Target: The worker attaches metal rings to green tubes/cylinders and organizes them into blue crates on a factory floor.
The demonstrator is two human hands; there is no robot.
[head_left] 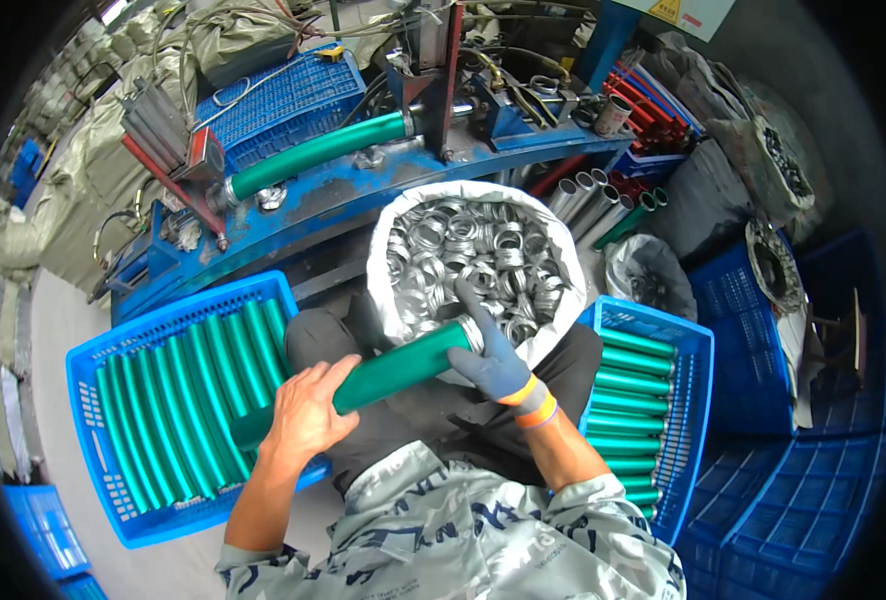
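Left hand (308,412) clenched around green tube (400,366); gloved right hand (493,355) gripped tube's far end beside metal ring, above white sack (553,235) of rings.

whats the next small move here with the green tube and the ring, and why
Probably press the silver metal ring fully onto the end of the green tube. The gloved right hand has its fingers at that end, over the white sack of metal rings, while the bare left hand grips the tube's lower part. Whether the ring is seated yet is unclear.
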